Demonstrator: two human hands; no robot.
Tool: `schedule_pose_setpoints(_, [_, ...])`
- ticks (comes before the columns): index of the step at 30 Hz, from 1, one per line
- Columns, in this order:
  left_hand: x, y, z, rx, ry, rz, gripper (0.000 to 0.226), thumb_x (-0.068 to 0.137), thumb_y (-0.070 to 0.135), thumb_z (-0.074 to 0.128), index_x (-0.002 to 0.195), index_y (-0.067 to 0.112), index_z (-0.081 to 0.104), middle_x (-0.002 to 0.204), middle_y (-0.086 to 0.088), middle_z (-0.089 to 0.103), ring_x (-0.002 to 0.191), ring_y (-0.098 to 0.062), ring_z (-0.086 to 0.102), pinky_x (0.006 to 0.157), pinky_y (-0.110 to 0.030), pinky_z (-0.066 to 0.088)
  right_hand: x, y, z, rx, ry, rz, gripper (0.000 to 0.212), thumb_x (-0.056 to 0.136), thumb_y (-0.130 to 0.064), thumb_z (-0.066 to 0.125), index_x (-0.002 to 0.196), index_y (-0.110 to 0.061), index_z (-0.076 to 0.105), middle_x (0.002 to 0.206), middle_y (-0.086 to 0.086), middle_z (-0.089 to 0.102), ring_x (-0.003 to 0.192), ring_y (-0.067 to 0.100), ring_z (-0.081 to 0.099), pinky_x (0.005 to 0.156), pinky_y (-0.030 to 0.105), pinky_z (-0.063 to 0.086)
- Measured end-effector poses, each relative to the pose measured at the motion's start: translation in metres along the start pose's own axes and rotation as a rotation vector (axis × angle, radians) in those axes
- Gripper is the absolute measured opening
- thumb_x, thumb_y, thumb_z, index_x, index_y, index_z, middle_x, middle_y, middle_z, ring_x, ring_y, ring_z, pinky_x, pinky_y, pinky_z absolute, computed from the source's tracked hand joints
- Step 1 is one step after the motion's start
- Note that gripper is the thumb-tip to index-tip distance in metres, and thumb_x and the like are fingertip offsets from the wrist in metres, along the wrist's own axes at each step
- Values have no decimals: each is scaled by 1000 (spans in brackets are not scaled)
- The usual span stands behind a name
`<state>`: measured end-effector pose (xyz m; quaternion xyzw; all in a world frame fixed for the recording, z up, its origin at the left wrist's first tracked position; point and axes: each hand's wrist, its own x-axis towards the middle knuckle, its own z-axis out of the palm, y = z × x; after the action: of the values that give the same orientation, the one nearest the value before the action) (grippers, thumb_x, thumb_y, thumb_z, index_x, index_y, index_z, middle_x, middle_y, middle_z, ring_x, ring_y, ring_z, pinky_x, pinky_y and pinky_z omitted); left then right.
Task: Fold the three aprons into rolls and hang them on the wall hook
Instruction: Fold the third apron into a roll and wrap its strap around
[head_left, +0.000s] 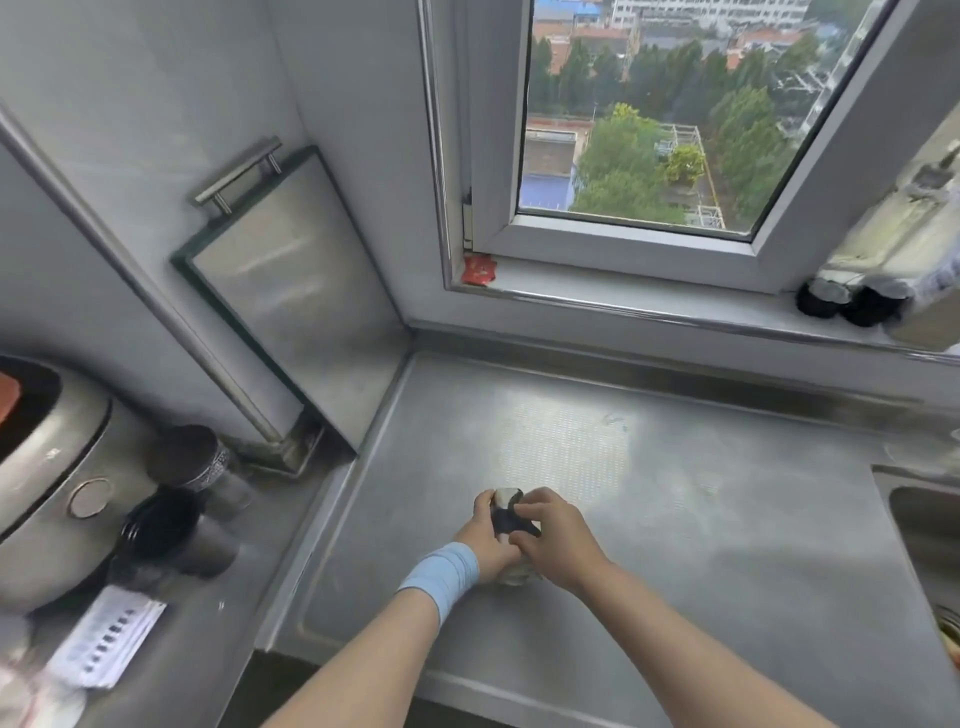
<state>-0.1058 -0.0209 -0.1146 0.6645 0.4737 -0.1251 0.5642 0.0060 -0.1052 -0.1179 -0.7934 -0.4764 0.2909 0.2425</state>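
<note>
Left hand (485, 543) and right hand (560, 540) fingers clasp 1 rolled apron (505, 500) over open counter (701, 545), sink rim (885, 475) well apart.

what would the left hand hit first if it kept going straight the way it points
The left hand grips the roll; past it the line crosses bare counter and likely meets the window sill first, though depth is unclear.

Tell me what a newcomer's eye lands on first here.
Centre bottom: the left hand, with a blue wrist wrap, and the right hand grip a small rolled apron at the steel counter. Next, the window at upper right, showing trees and rooftops. A steel-faced board leans against the left wall.
</note>
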Motion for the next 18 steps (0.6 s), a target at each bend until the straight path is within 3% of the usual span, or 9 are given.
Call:
schedule_pose_setpoints(2, [0,-2,0,315,67,26,83,83,43,50,149,35,-1,114,-6,60,88,-27,60,81,-33,48,1,6,4,-1,20,-26,16,79,-12,64,93,-10,72,106,-5,57,95,12,56,84,17,43])
schedule_pose_setpoints(5, [2,-3,0,681,114,41,81,85,50,36,150,36,-9,107,-6,65,91,-30,63,83,-35,46,0,10,10,11,48,-48,13,76,-8,67,88,-7,71,104,-4,56,90,11,56,79,11,40])
schedule_pose_setpoints(8, [6,-5,-6,753,159,68,81,82,49,39,152,33,0,121,-7,59,108,-30,56,92,-39,44,-2,11,18,47,81,-66,8,76,-5,68,84,-7,69,102,-4,56,85,9,54,75,9,37])
schedule_pose_setpoints(11, [14,-10,-20,802,299,280,69,82,36,51,146,29,27,128,-5,43,122,-25,41,97,-38,41,0,13,20,84,85,-87,13,76,-4,68,88,-9,71,103,-5,57,88,8,55,78,7,38])
schedule_pose_setpoints(14, [15,-18,-21,643,269,514,43,83,21,56,125,28,51,118,5,45,112,-16,48,86,-27,44,-1,14,19,105,86,-71,22,83,-11,65,103,-14,74,109,-8,58,95,7,58,85,10,41])
schedule_pose_setpoints(18, [17,-26,-15,523,321,612,31,79,24,61,110,24,60,108,10,50,93,-13,57,78,-25,49,0,16,19,138,137,-40,22,93,-9,57,106,-11,75,110,-3,62,95,8,59,84,5,38])
